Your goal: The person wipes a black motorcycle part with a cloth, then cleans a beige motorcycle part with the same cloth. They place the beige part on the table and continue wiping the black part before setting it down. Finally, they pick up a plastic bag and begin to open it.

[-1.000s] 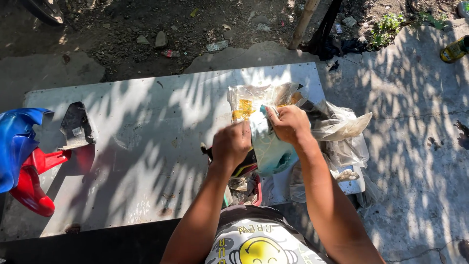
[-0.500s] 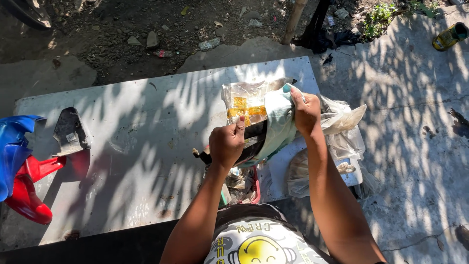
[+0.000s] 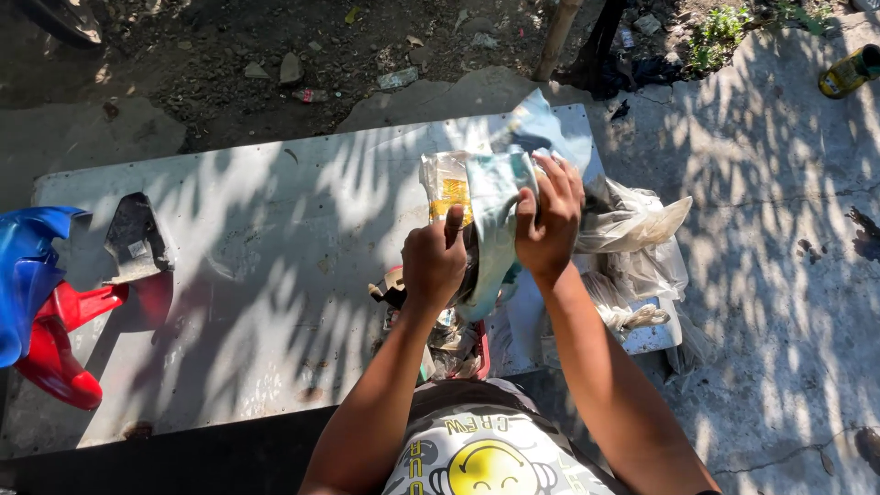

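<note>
**Gripping a crumpled bag over the white panel**

Working right at the near edge of the white panel (image 3: 275, 275), I've got both hands up on one bundle. My left hand (image 3: 434, 264) is clenched tight on the lower part of the crumpled plastic bag (image 3: 490, 197), thumb up against it. My right hand (image 3: 548, 218) is clamped over the bag's top, fingers (image 3: 559, 179) curled down across the pale teal plastic. Something yellow shows through the clear side of the bag, just left of my right hand. Below my hands, at the panel's near edge, sits a heap of scraps (image 3: 449, 335). Right of the bag, clear plastic bags (image 3: 637, 238) lie bunched on the panel's right end. At the panel's left end: a dark shard (image 3: 136, 240), then red and blue fairing pieces (image 3: 41, 302). Beyond the panel, dirt and stones (image 3: 293, 64).
</note>
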